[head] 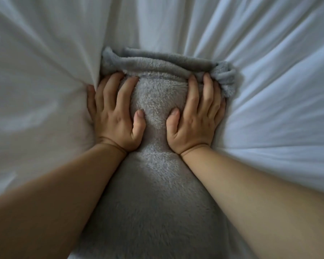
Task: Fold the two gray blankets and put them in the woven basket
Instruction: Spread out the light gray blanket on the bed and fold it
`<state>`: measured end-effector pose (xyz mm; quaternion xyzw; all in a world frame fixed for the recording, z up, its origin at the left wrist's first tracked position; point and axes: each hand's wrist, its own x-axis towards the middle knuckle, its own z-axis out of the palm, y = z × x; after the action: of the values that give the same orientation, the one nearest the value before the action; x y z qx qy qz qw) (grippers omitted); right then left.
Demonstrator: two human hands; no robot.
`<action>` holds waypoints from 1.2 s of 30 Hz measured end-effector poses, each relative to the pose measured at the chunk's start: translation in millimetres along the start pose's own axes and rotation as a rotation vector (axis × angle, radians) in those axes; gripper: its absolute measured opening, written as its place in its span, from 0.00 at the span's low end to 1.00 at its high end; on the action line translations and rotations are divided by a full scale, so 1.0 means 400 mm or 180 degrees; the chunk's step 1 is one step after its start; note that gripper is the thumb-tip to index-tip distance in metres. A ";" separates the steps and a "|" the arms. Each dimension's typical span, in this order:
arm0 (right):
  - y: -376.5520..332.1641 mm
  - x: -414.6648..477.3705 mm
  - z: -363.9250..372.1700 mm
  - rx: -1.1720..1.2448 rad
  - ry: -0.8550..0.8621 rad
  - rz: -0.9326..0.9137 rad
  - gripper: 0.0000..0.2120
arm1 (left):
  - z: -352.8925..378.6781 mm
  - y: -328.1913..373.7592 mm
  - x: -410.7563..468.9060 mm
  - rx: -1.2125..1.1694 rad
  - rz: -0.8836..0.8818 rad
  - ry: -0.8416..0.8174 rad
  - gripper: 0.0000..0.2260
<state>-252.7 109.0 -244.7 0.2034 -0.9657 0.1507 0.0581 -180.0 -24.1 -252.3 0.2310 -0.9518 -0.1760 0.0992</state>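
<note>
Pressing down with left hand and right hand, both spread flat, gripping nothing, on gray blanket lying centrally on white sheet. Best smoothed evenly toward bunched fold at twelve o'clock.

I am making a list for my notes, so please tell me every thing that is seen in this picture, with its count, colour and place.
blanket: one seen, gray, fluffy, in the middle on the sheet, far edge in thick folded layers.
sheet: one, white, wrinkled, under and around the blanket.
basket: none in view.
left hand: one, fingers spread, pressing the blanket's left side.
right hand: one, pressing its right side, fingertips at the folded edge.
left forearm, right forearm: bare, from the bottom corners.
</note>
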 end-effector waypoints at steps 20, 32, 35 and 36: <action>-0.128 0.002 -0.326 -0.0559 -0.2117 -0.4049 0.27 | -0.363 0.259 -0.430 0.0161 -0.2271 -0.1002 0.27; -0.093 0.118 -0.121 -0.0002 -0.1551 -0.4665 0.29 | -0.140 0.095 -0.492 -0.0154 -0.1638 0.0440 0.24; -0.073 0.114 -0.056 0.0332 -0.1354 -0.4662 0.29 | -0.082 0.082 -0.489 -0.0123 -0.1616 0.0622 0.24; -0.067 0.116 -0.035 0.0452 -0.1329 -0.4702 0.29 | -0.065 0.076 -0.488 -0.0055 -0.1573 0.0689 0.24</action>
<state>-283.4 72.7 -216.1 0.8228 -0.5582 0.0929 -0.0531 -14.9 86.1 -238.0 0.4729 -0.8489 -0.1772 0.1563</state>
